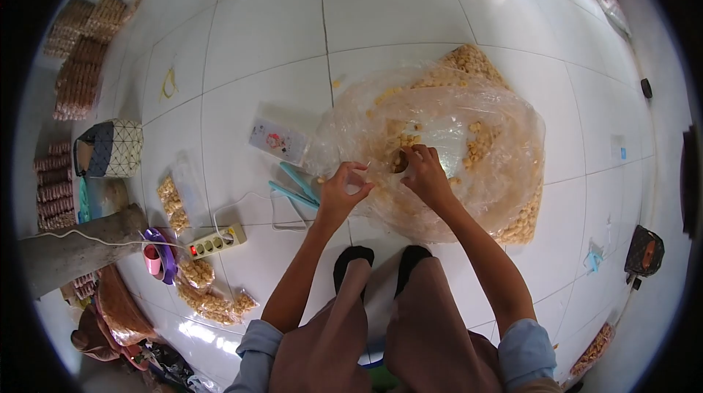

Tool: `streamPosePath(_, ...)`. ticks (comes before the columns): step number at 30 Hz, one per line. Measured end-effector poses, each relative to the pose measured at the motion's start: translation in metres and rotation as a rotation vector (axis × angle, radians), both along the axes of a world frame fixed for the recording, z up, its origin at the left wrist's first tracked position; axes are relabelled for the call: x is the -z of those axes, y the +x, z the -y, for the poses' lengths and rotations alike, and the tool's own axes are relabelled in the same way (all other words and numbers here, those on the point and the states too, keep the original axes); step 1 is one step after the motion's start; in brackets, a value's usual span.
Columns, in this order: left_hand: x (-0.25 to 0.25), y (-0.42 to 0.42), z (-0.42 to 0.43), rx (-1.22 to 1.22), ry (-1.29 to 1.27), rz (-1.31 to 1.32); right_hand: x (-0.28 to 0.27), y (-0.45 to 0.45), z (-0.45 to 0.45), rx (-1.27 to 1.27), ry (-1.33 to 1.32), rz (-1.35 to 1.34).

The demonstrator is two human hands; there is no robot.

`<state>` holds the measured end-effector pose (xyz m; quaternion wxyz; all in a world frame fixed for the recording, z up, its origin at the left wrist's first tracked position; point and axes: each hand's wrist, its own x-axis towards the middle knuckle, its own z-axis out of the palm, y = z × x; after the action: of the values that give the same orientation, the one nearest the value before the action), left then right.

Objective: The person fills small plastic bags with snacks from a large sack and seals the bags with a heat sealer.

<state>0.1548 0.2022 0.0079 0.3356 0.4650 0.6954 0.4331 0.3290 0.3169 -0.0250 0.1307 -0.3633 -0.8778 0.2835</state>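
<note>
My left hand (347,189) is at the near left edge of a big, crumpled clear plastic bag (505,118), thumb and forefinger curved with a gap between their tips. Thin clear plastic seems to be at its fingers, but its outline is hard to make out. Over the bag's opening, my right hand (427,175) has its fingers bent round a small dark cup (400,161). Pale yellow puffed snack pieces (480,145) lie inside the large bag. A turquoise hand sealer (296,184) lies left of my left hand, beside a stack of clear printed packets (278,136).
A power strip (217,242) with a white cord lies on the tiles at left, near filled snack bags (212,303) and a purple bowl (165,257). Stacked packets (78,78) line the left wall. A dark pouch (645,251) is by the right wall.
</note>
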Motion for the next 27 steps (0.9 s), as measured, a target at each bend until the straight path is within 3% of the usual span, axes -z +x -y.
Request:
streamPosePath(6, -0.010, 0.000, -0.002, -0.035, 0.010, 0.014, -0.009, 0.024, -0.012, 0.197, -0.083, -0.046)
streamPosePath(8, -0.020, -0.001, -0.003, -0.006, 0.063, -0.189, -0.015, 0.039, -0.017, 0.202, -0.032, -0.048)
streamPosePath(10, -0.048, 0.001, -0.012, 0.007, 0.061, -0.173, -0.034, 0.052, -0.023, 0.270, -0.095, -0.102)
streamPosePath(15, -0.105, 0.011, -0.043, 0.106, 0.123, -0.143, -0.119, 0.081, -0.034, 0.193, 0.076, -0.076)
streamPosePath(23, -0.171, 0.024, -0.080, 0.214, 0.185, -0.332, -0.307, 0.086, -0.039, 0.024, 0.185, -0.049)
streamPosePath(27, -0.188, 0.032, -0.085, 0.207, 0.289, -0.393, -0.355, 0.079, -0.035, -0.070, 0.296, 0.088)
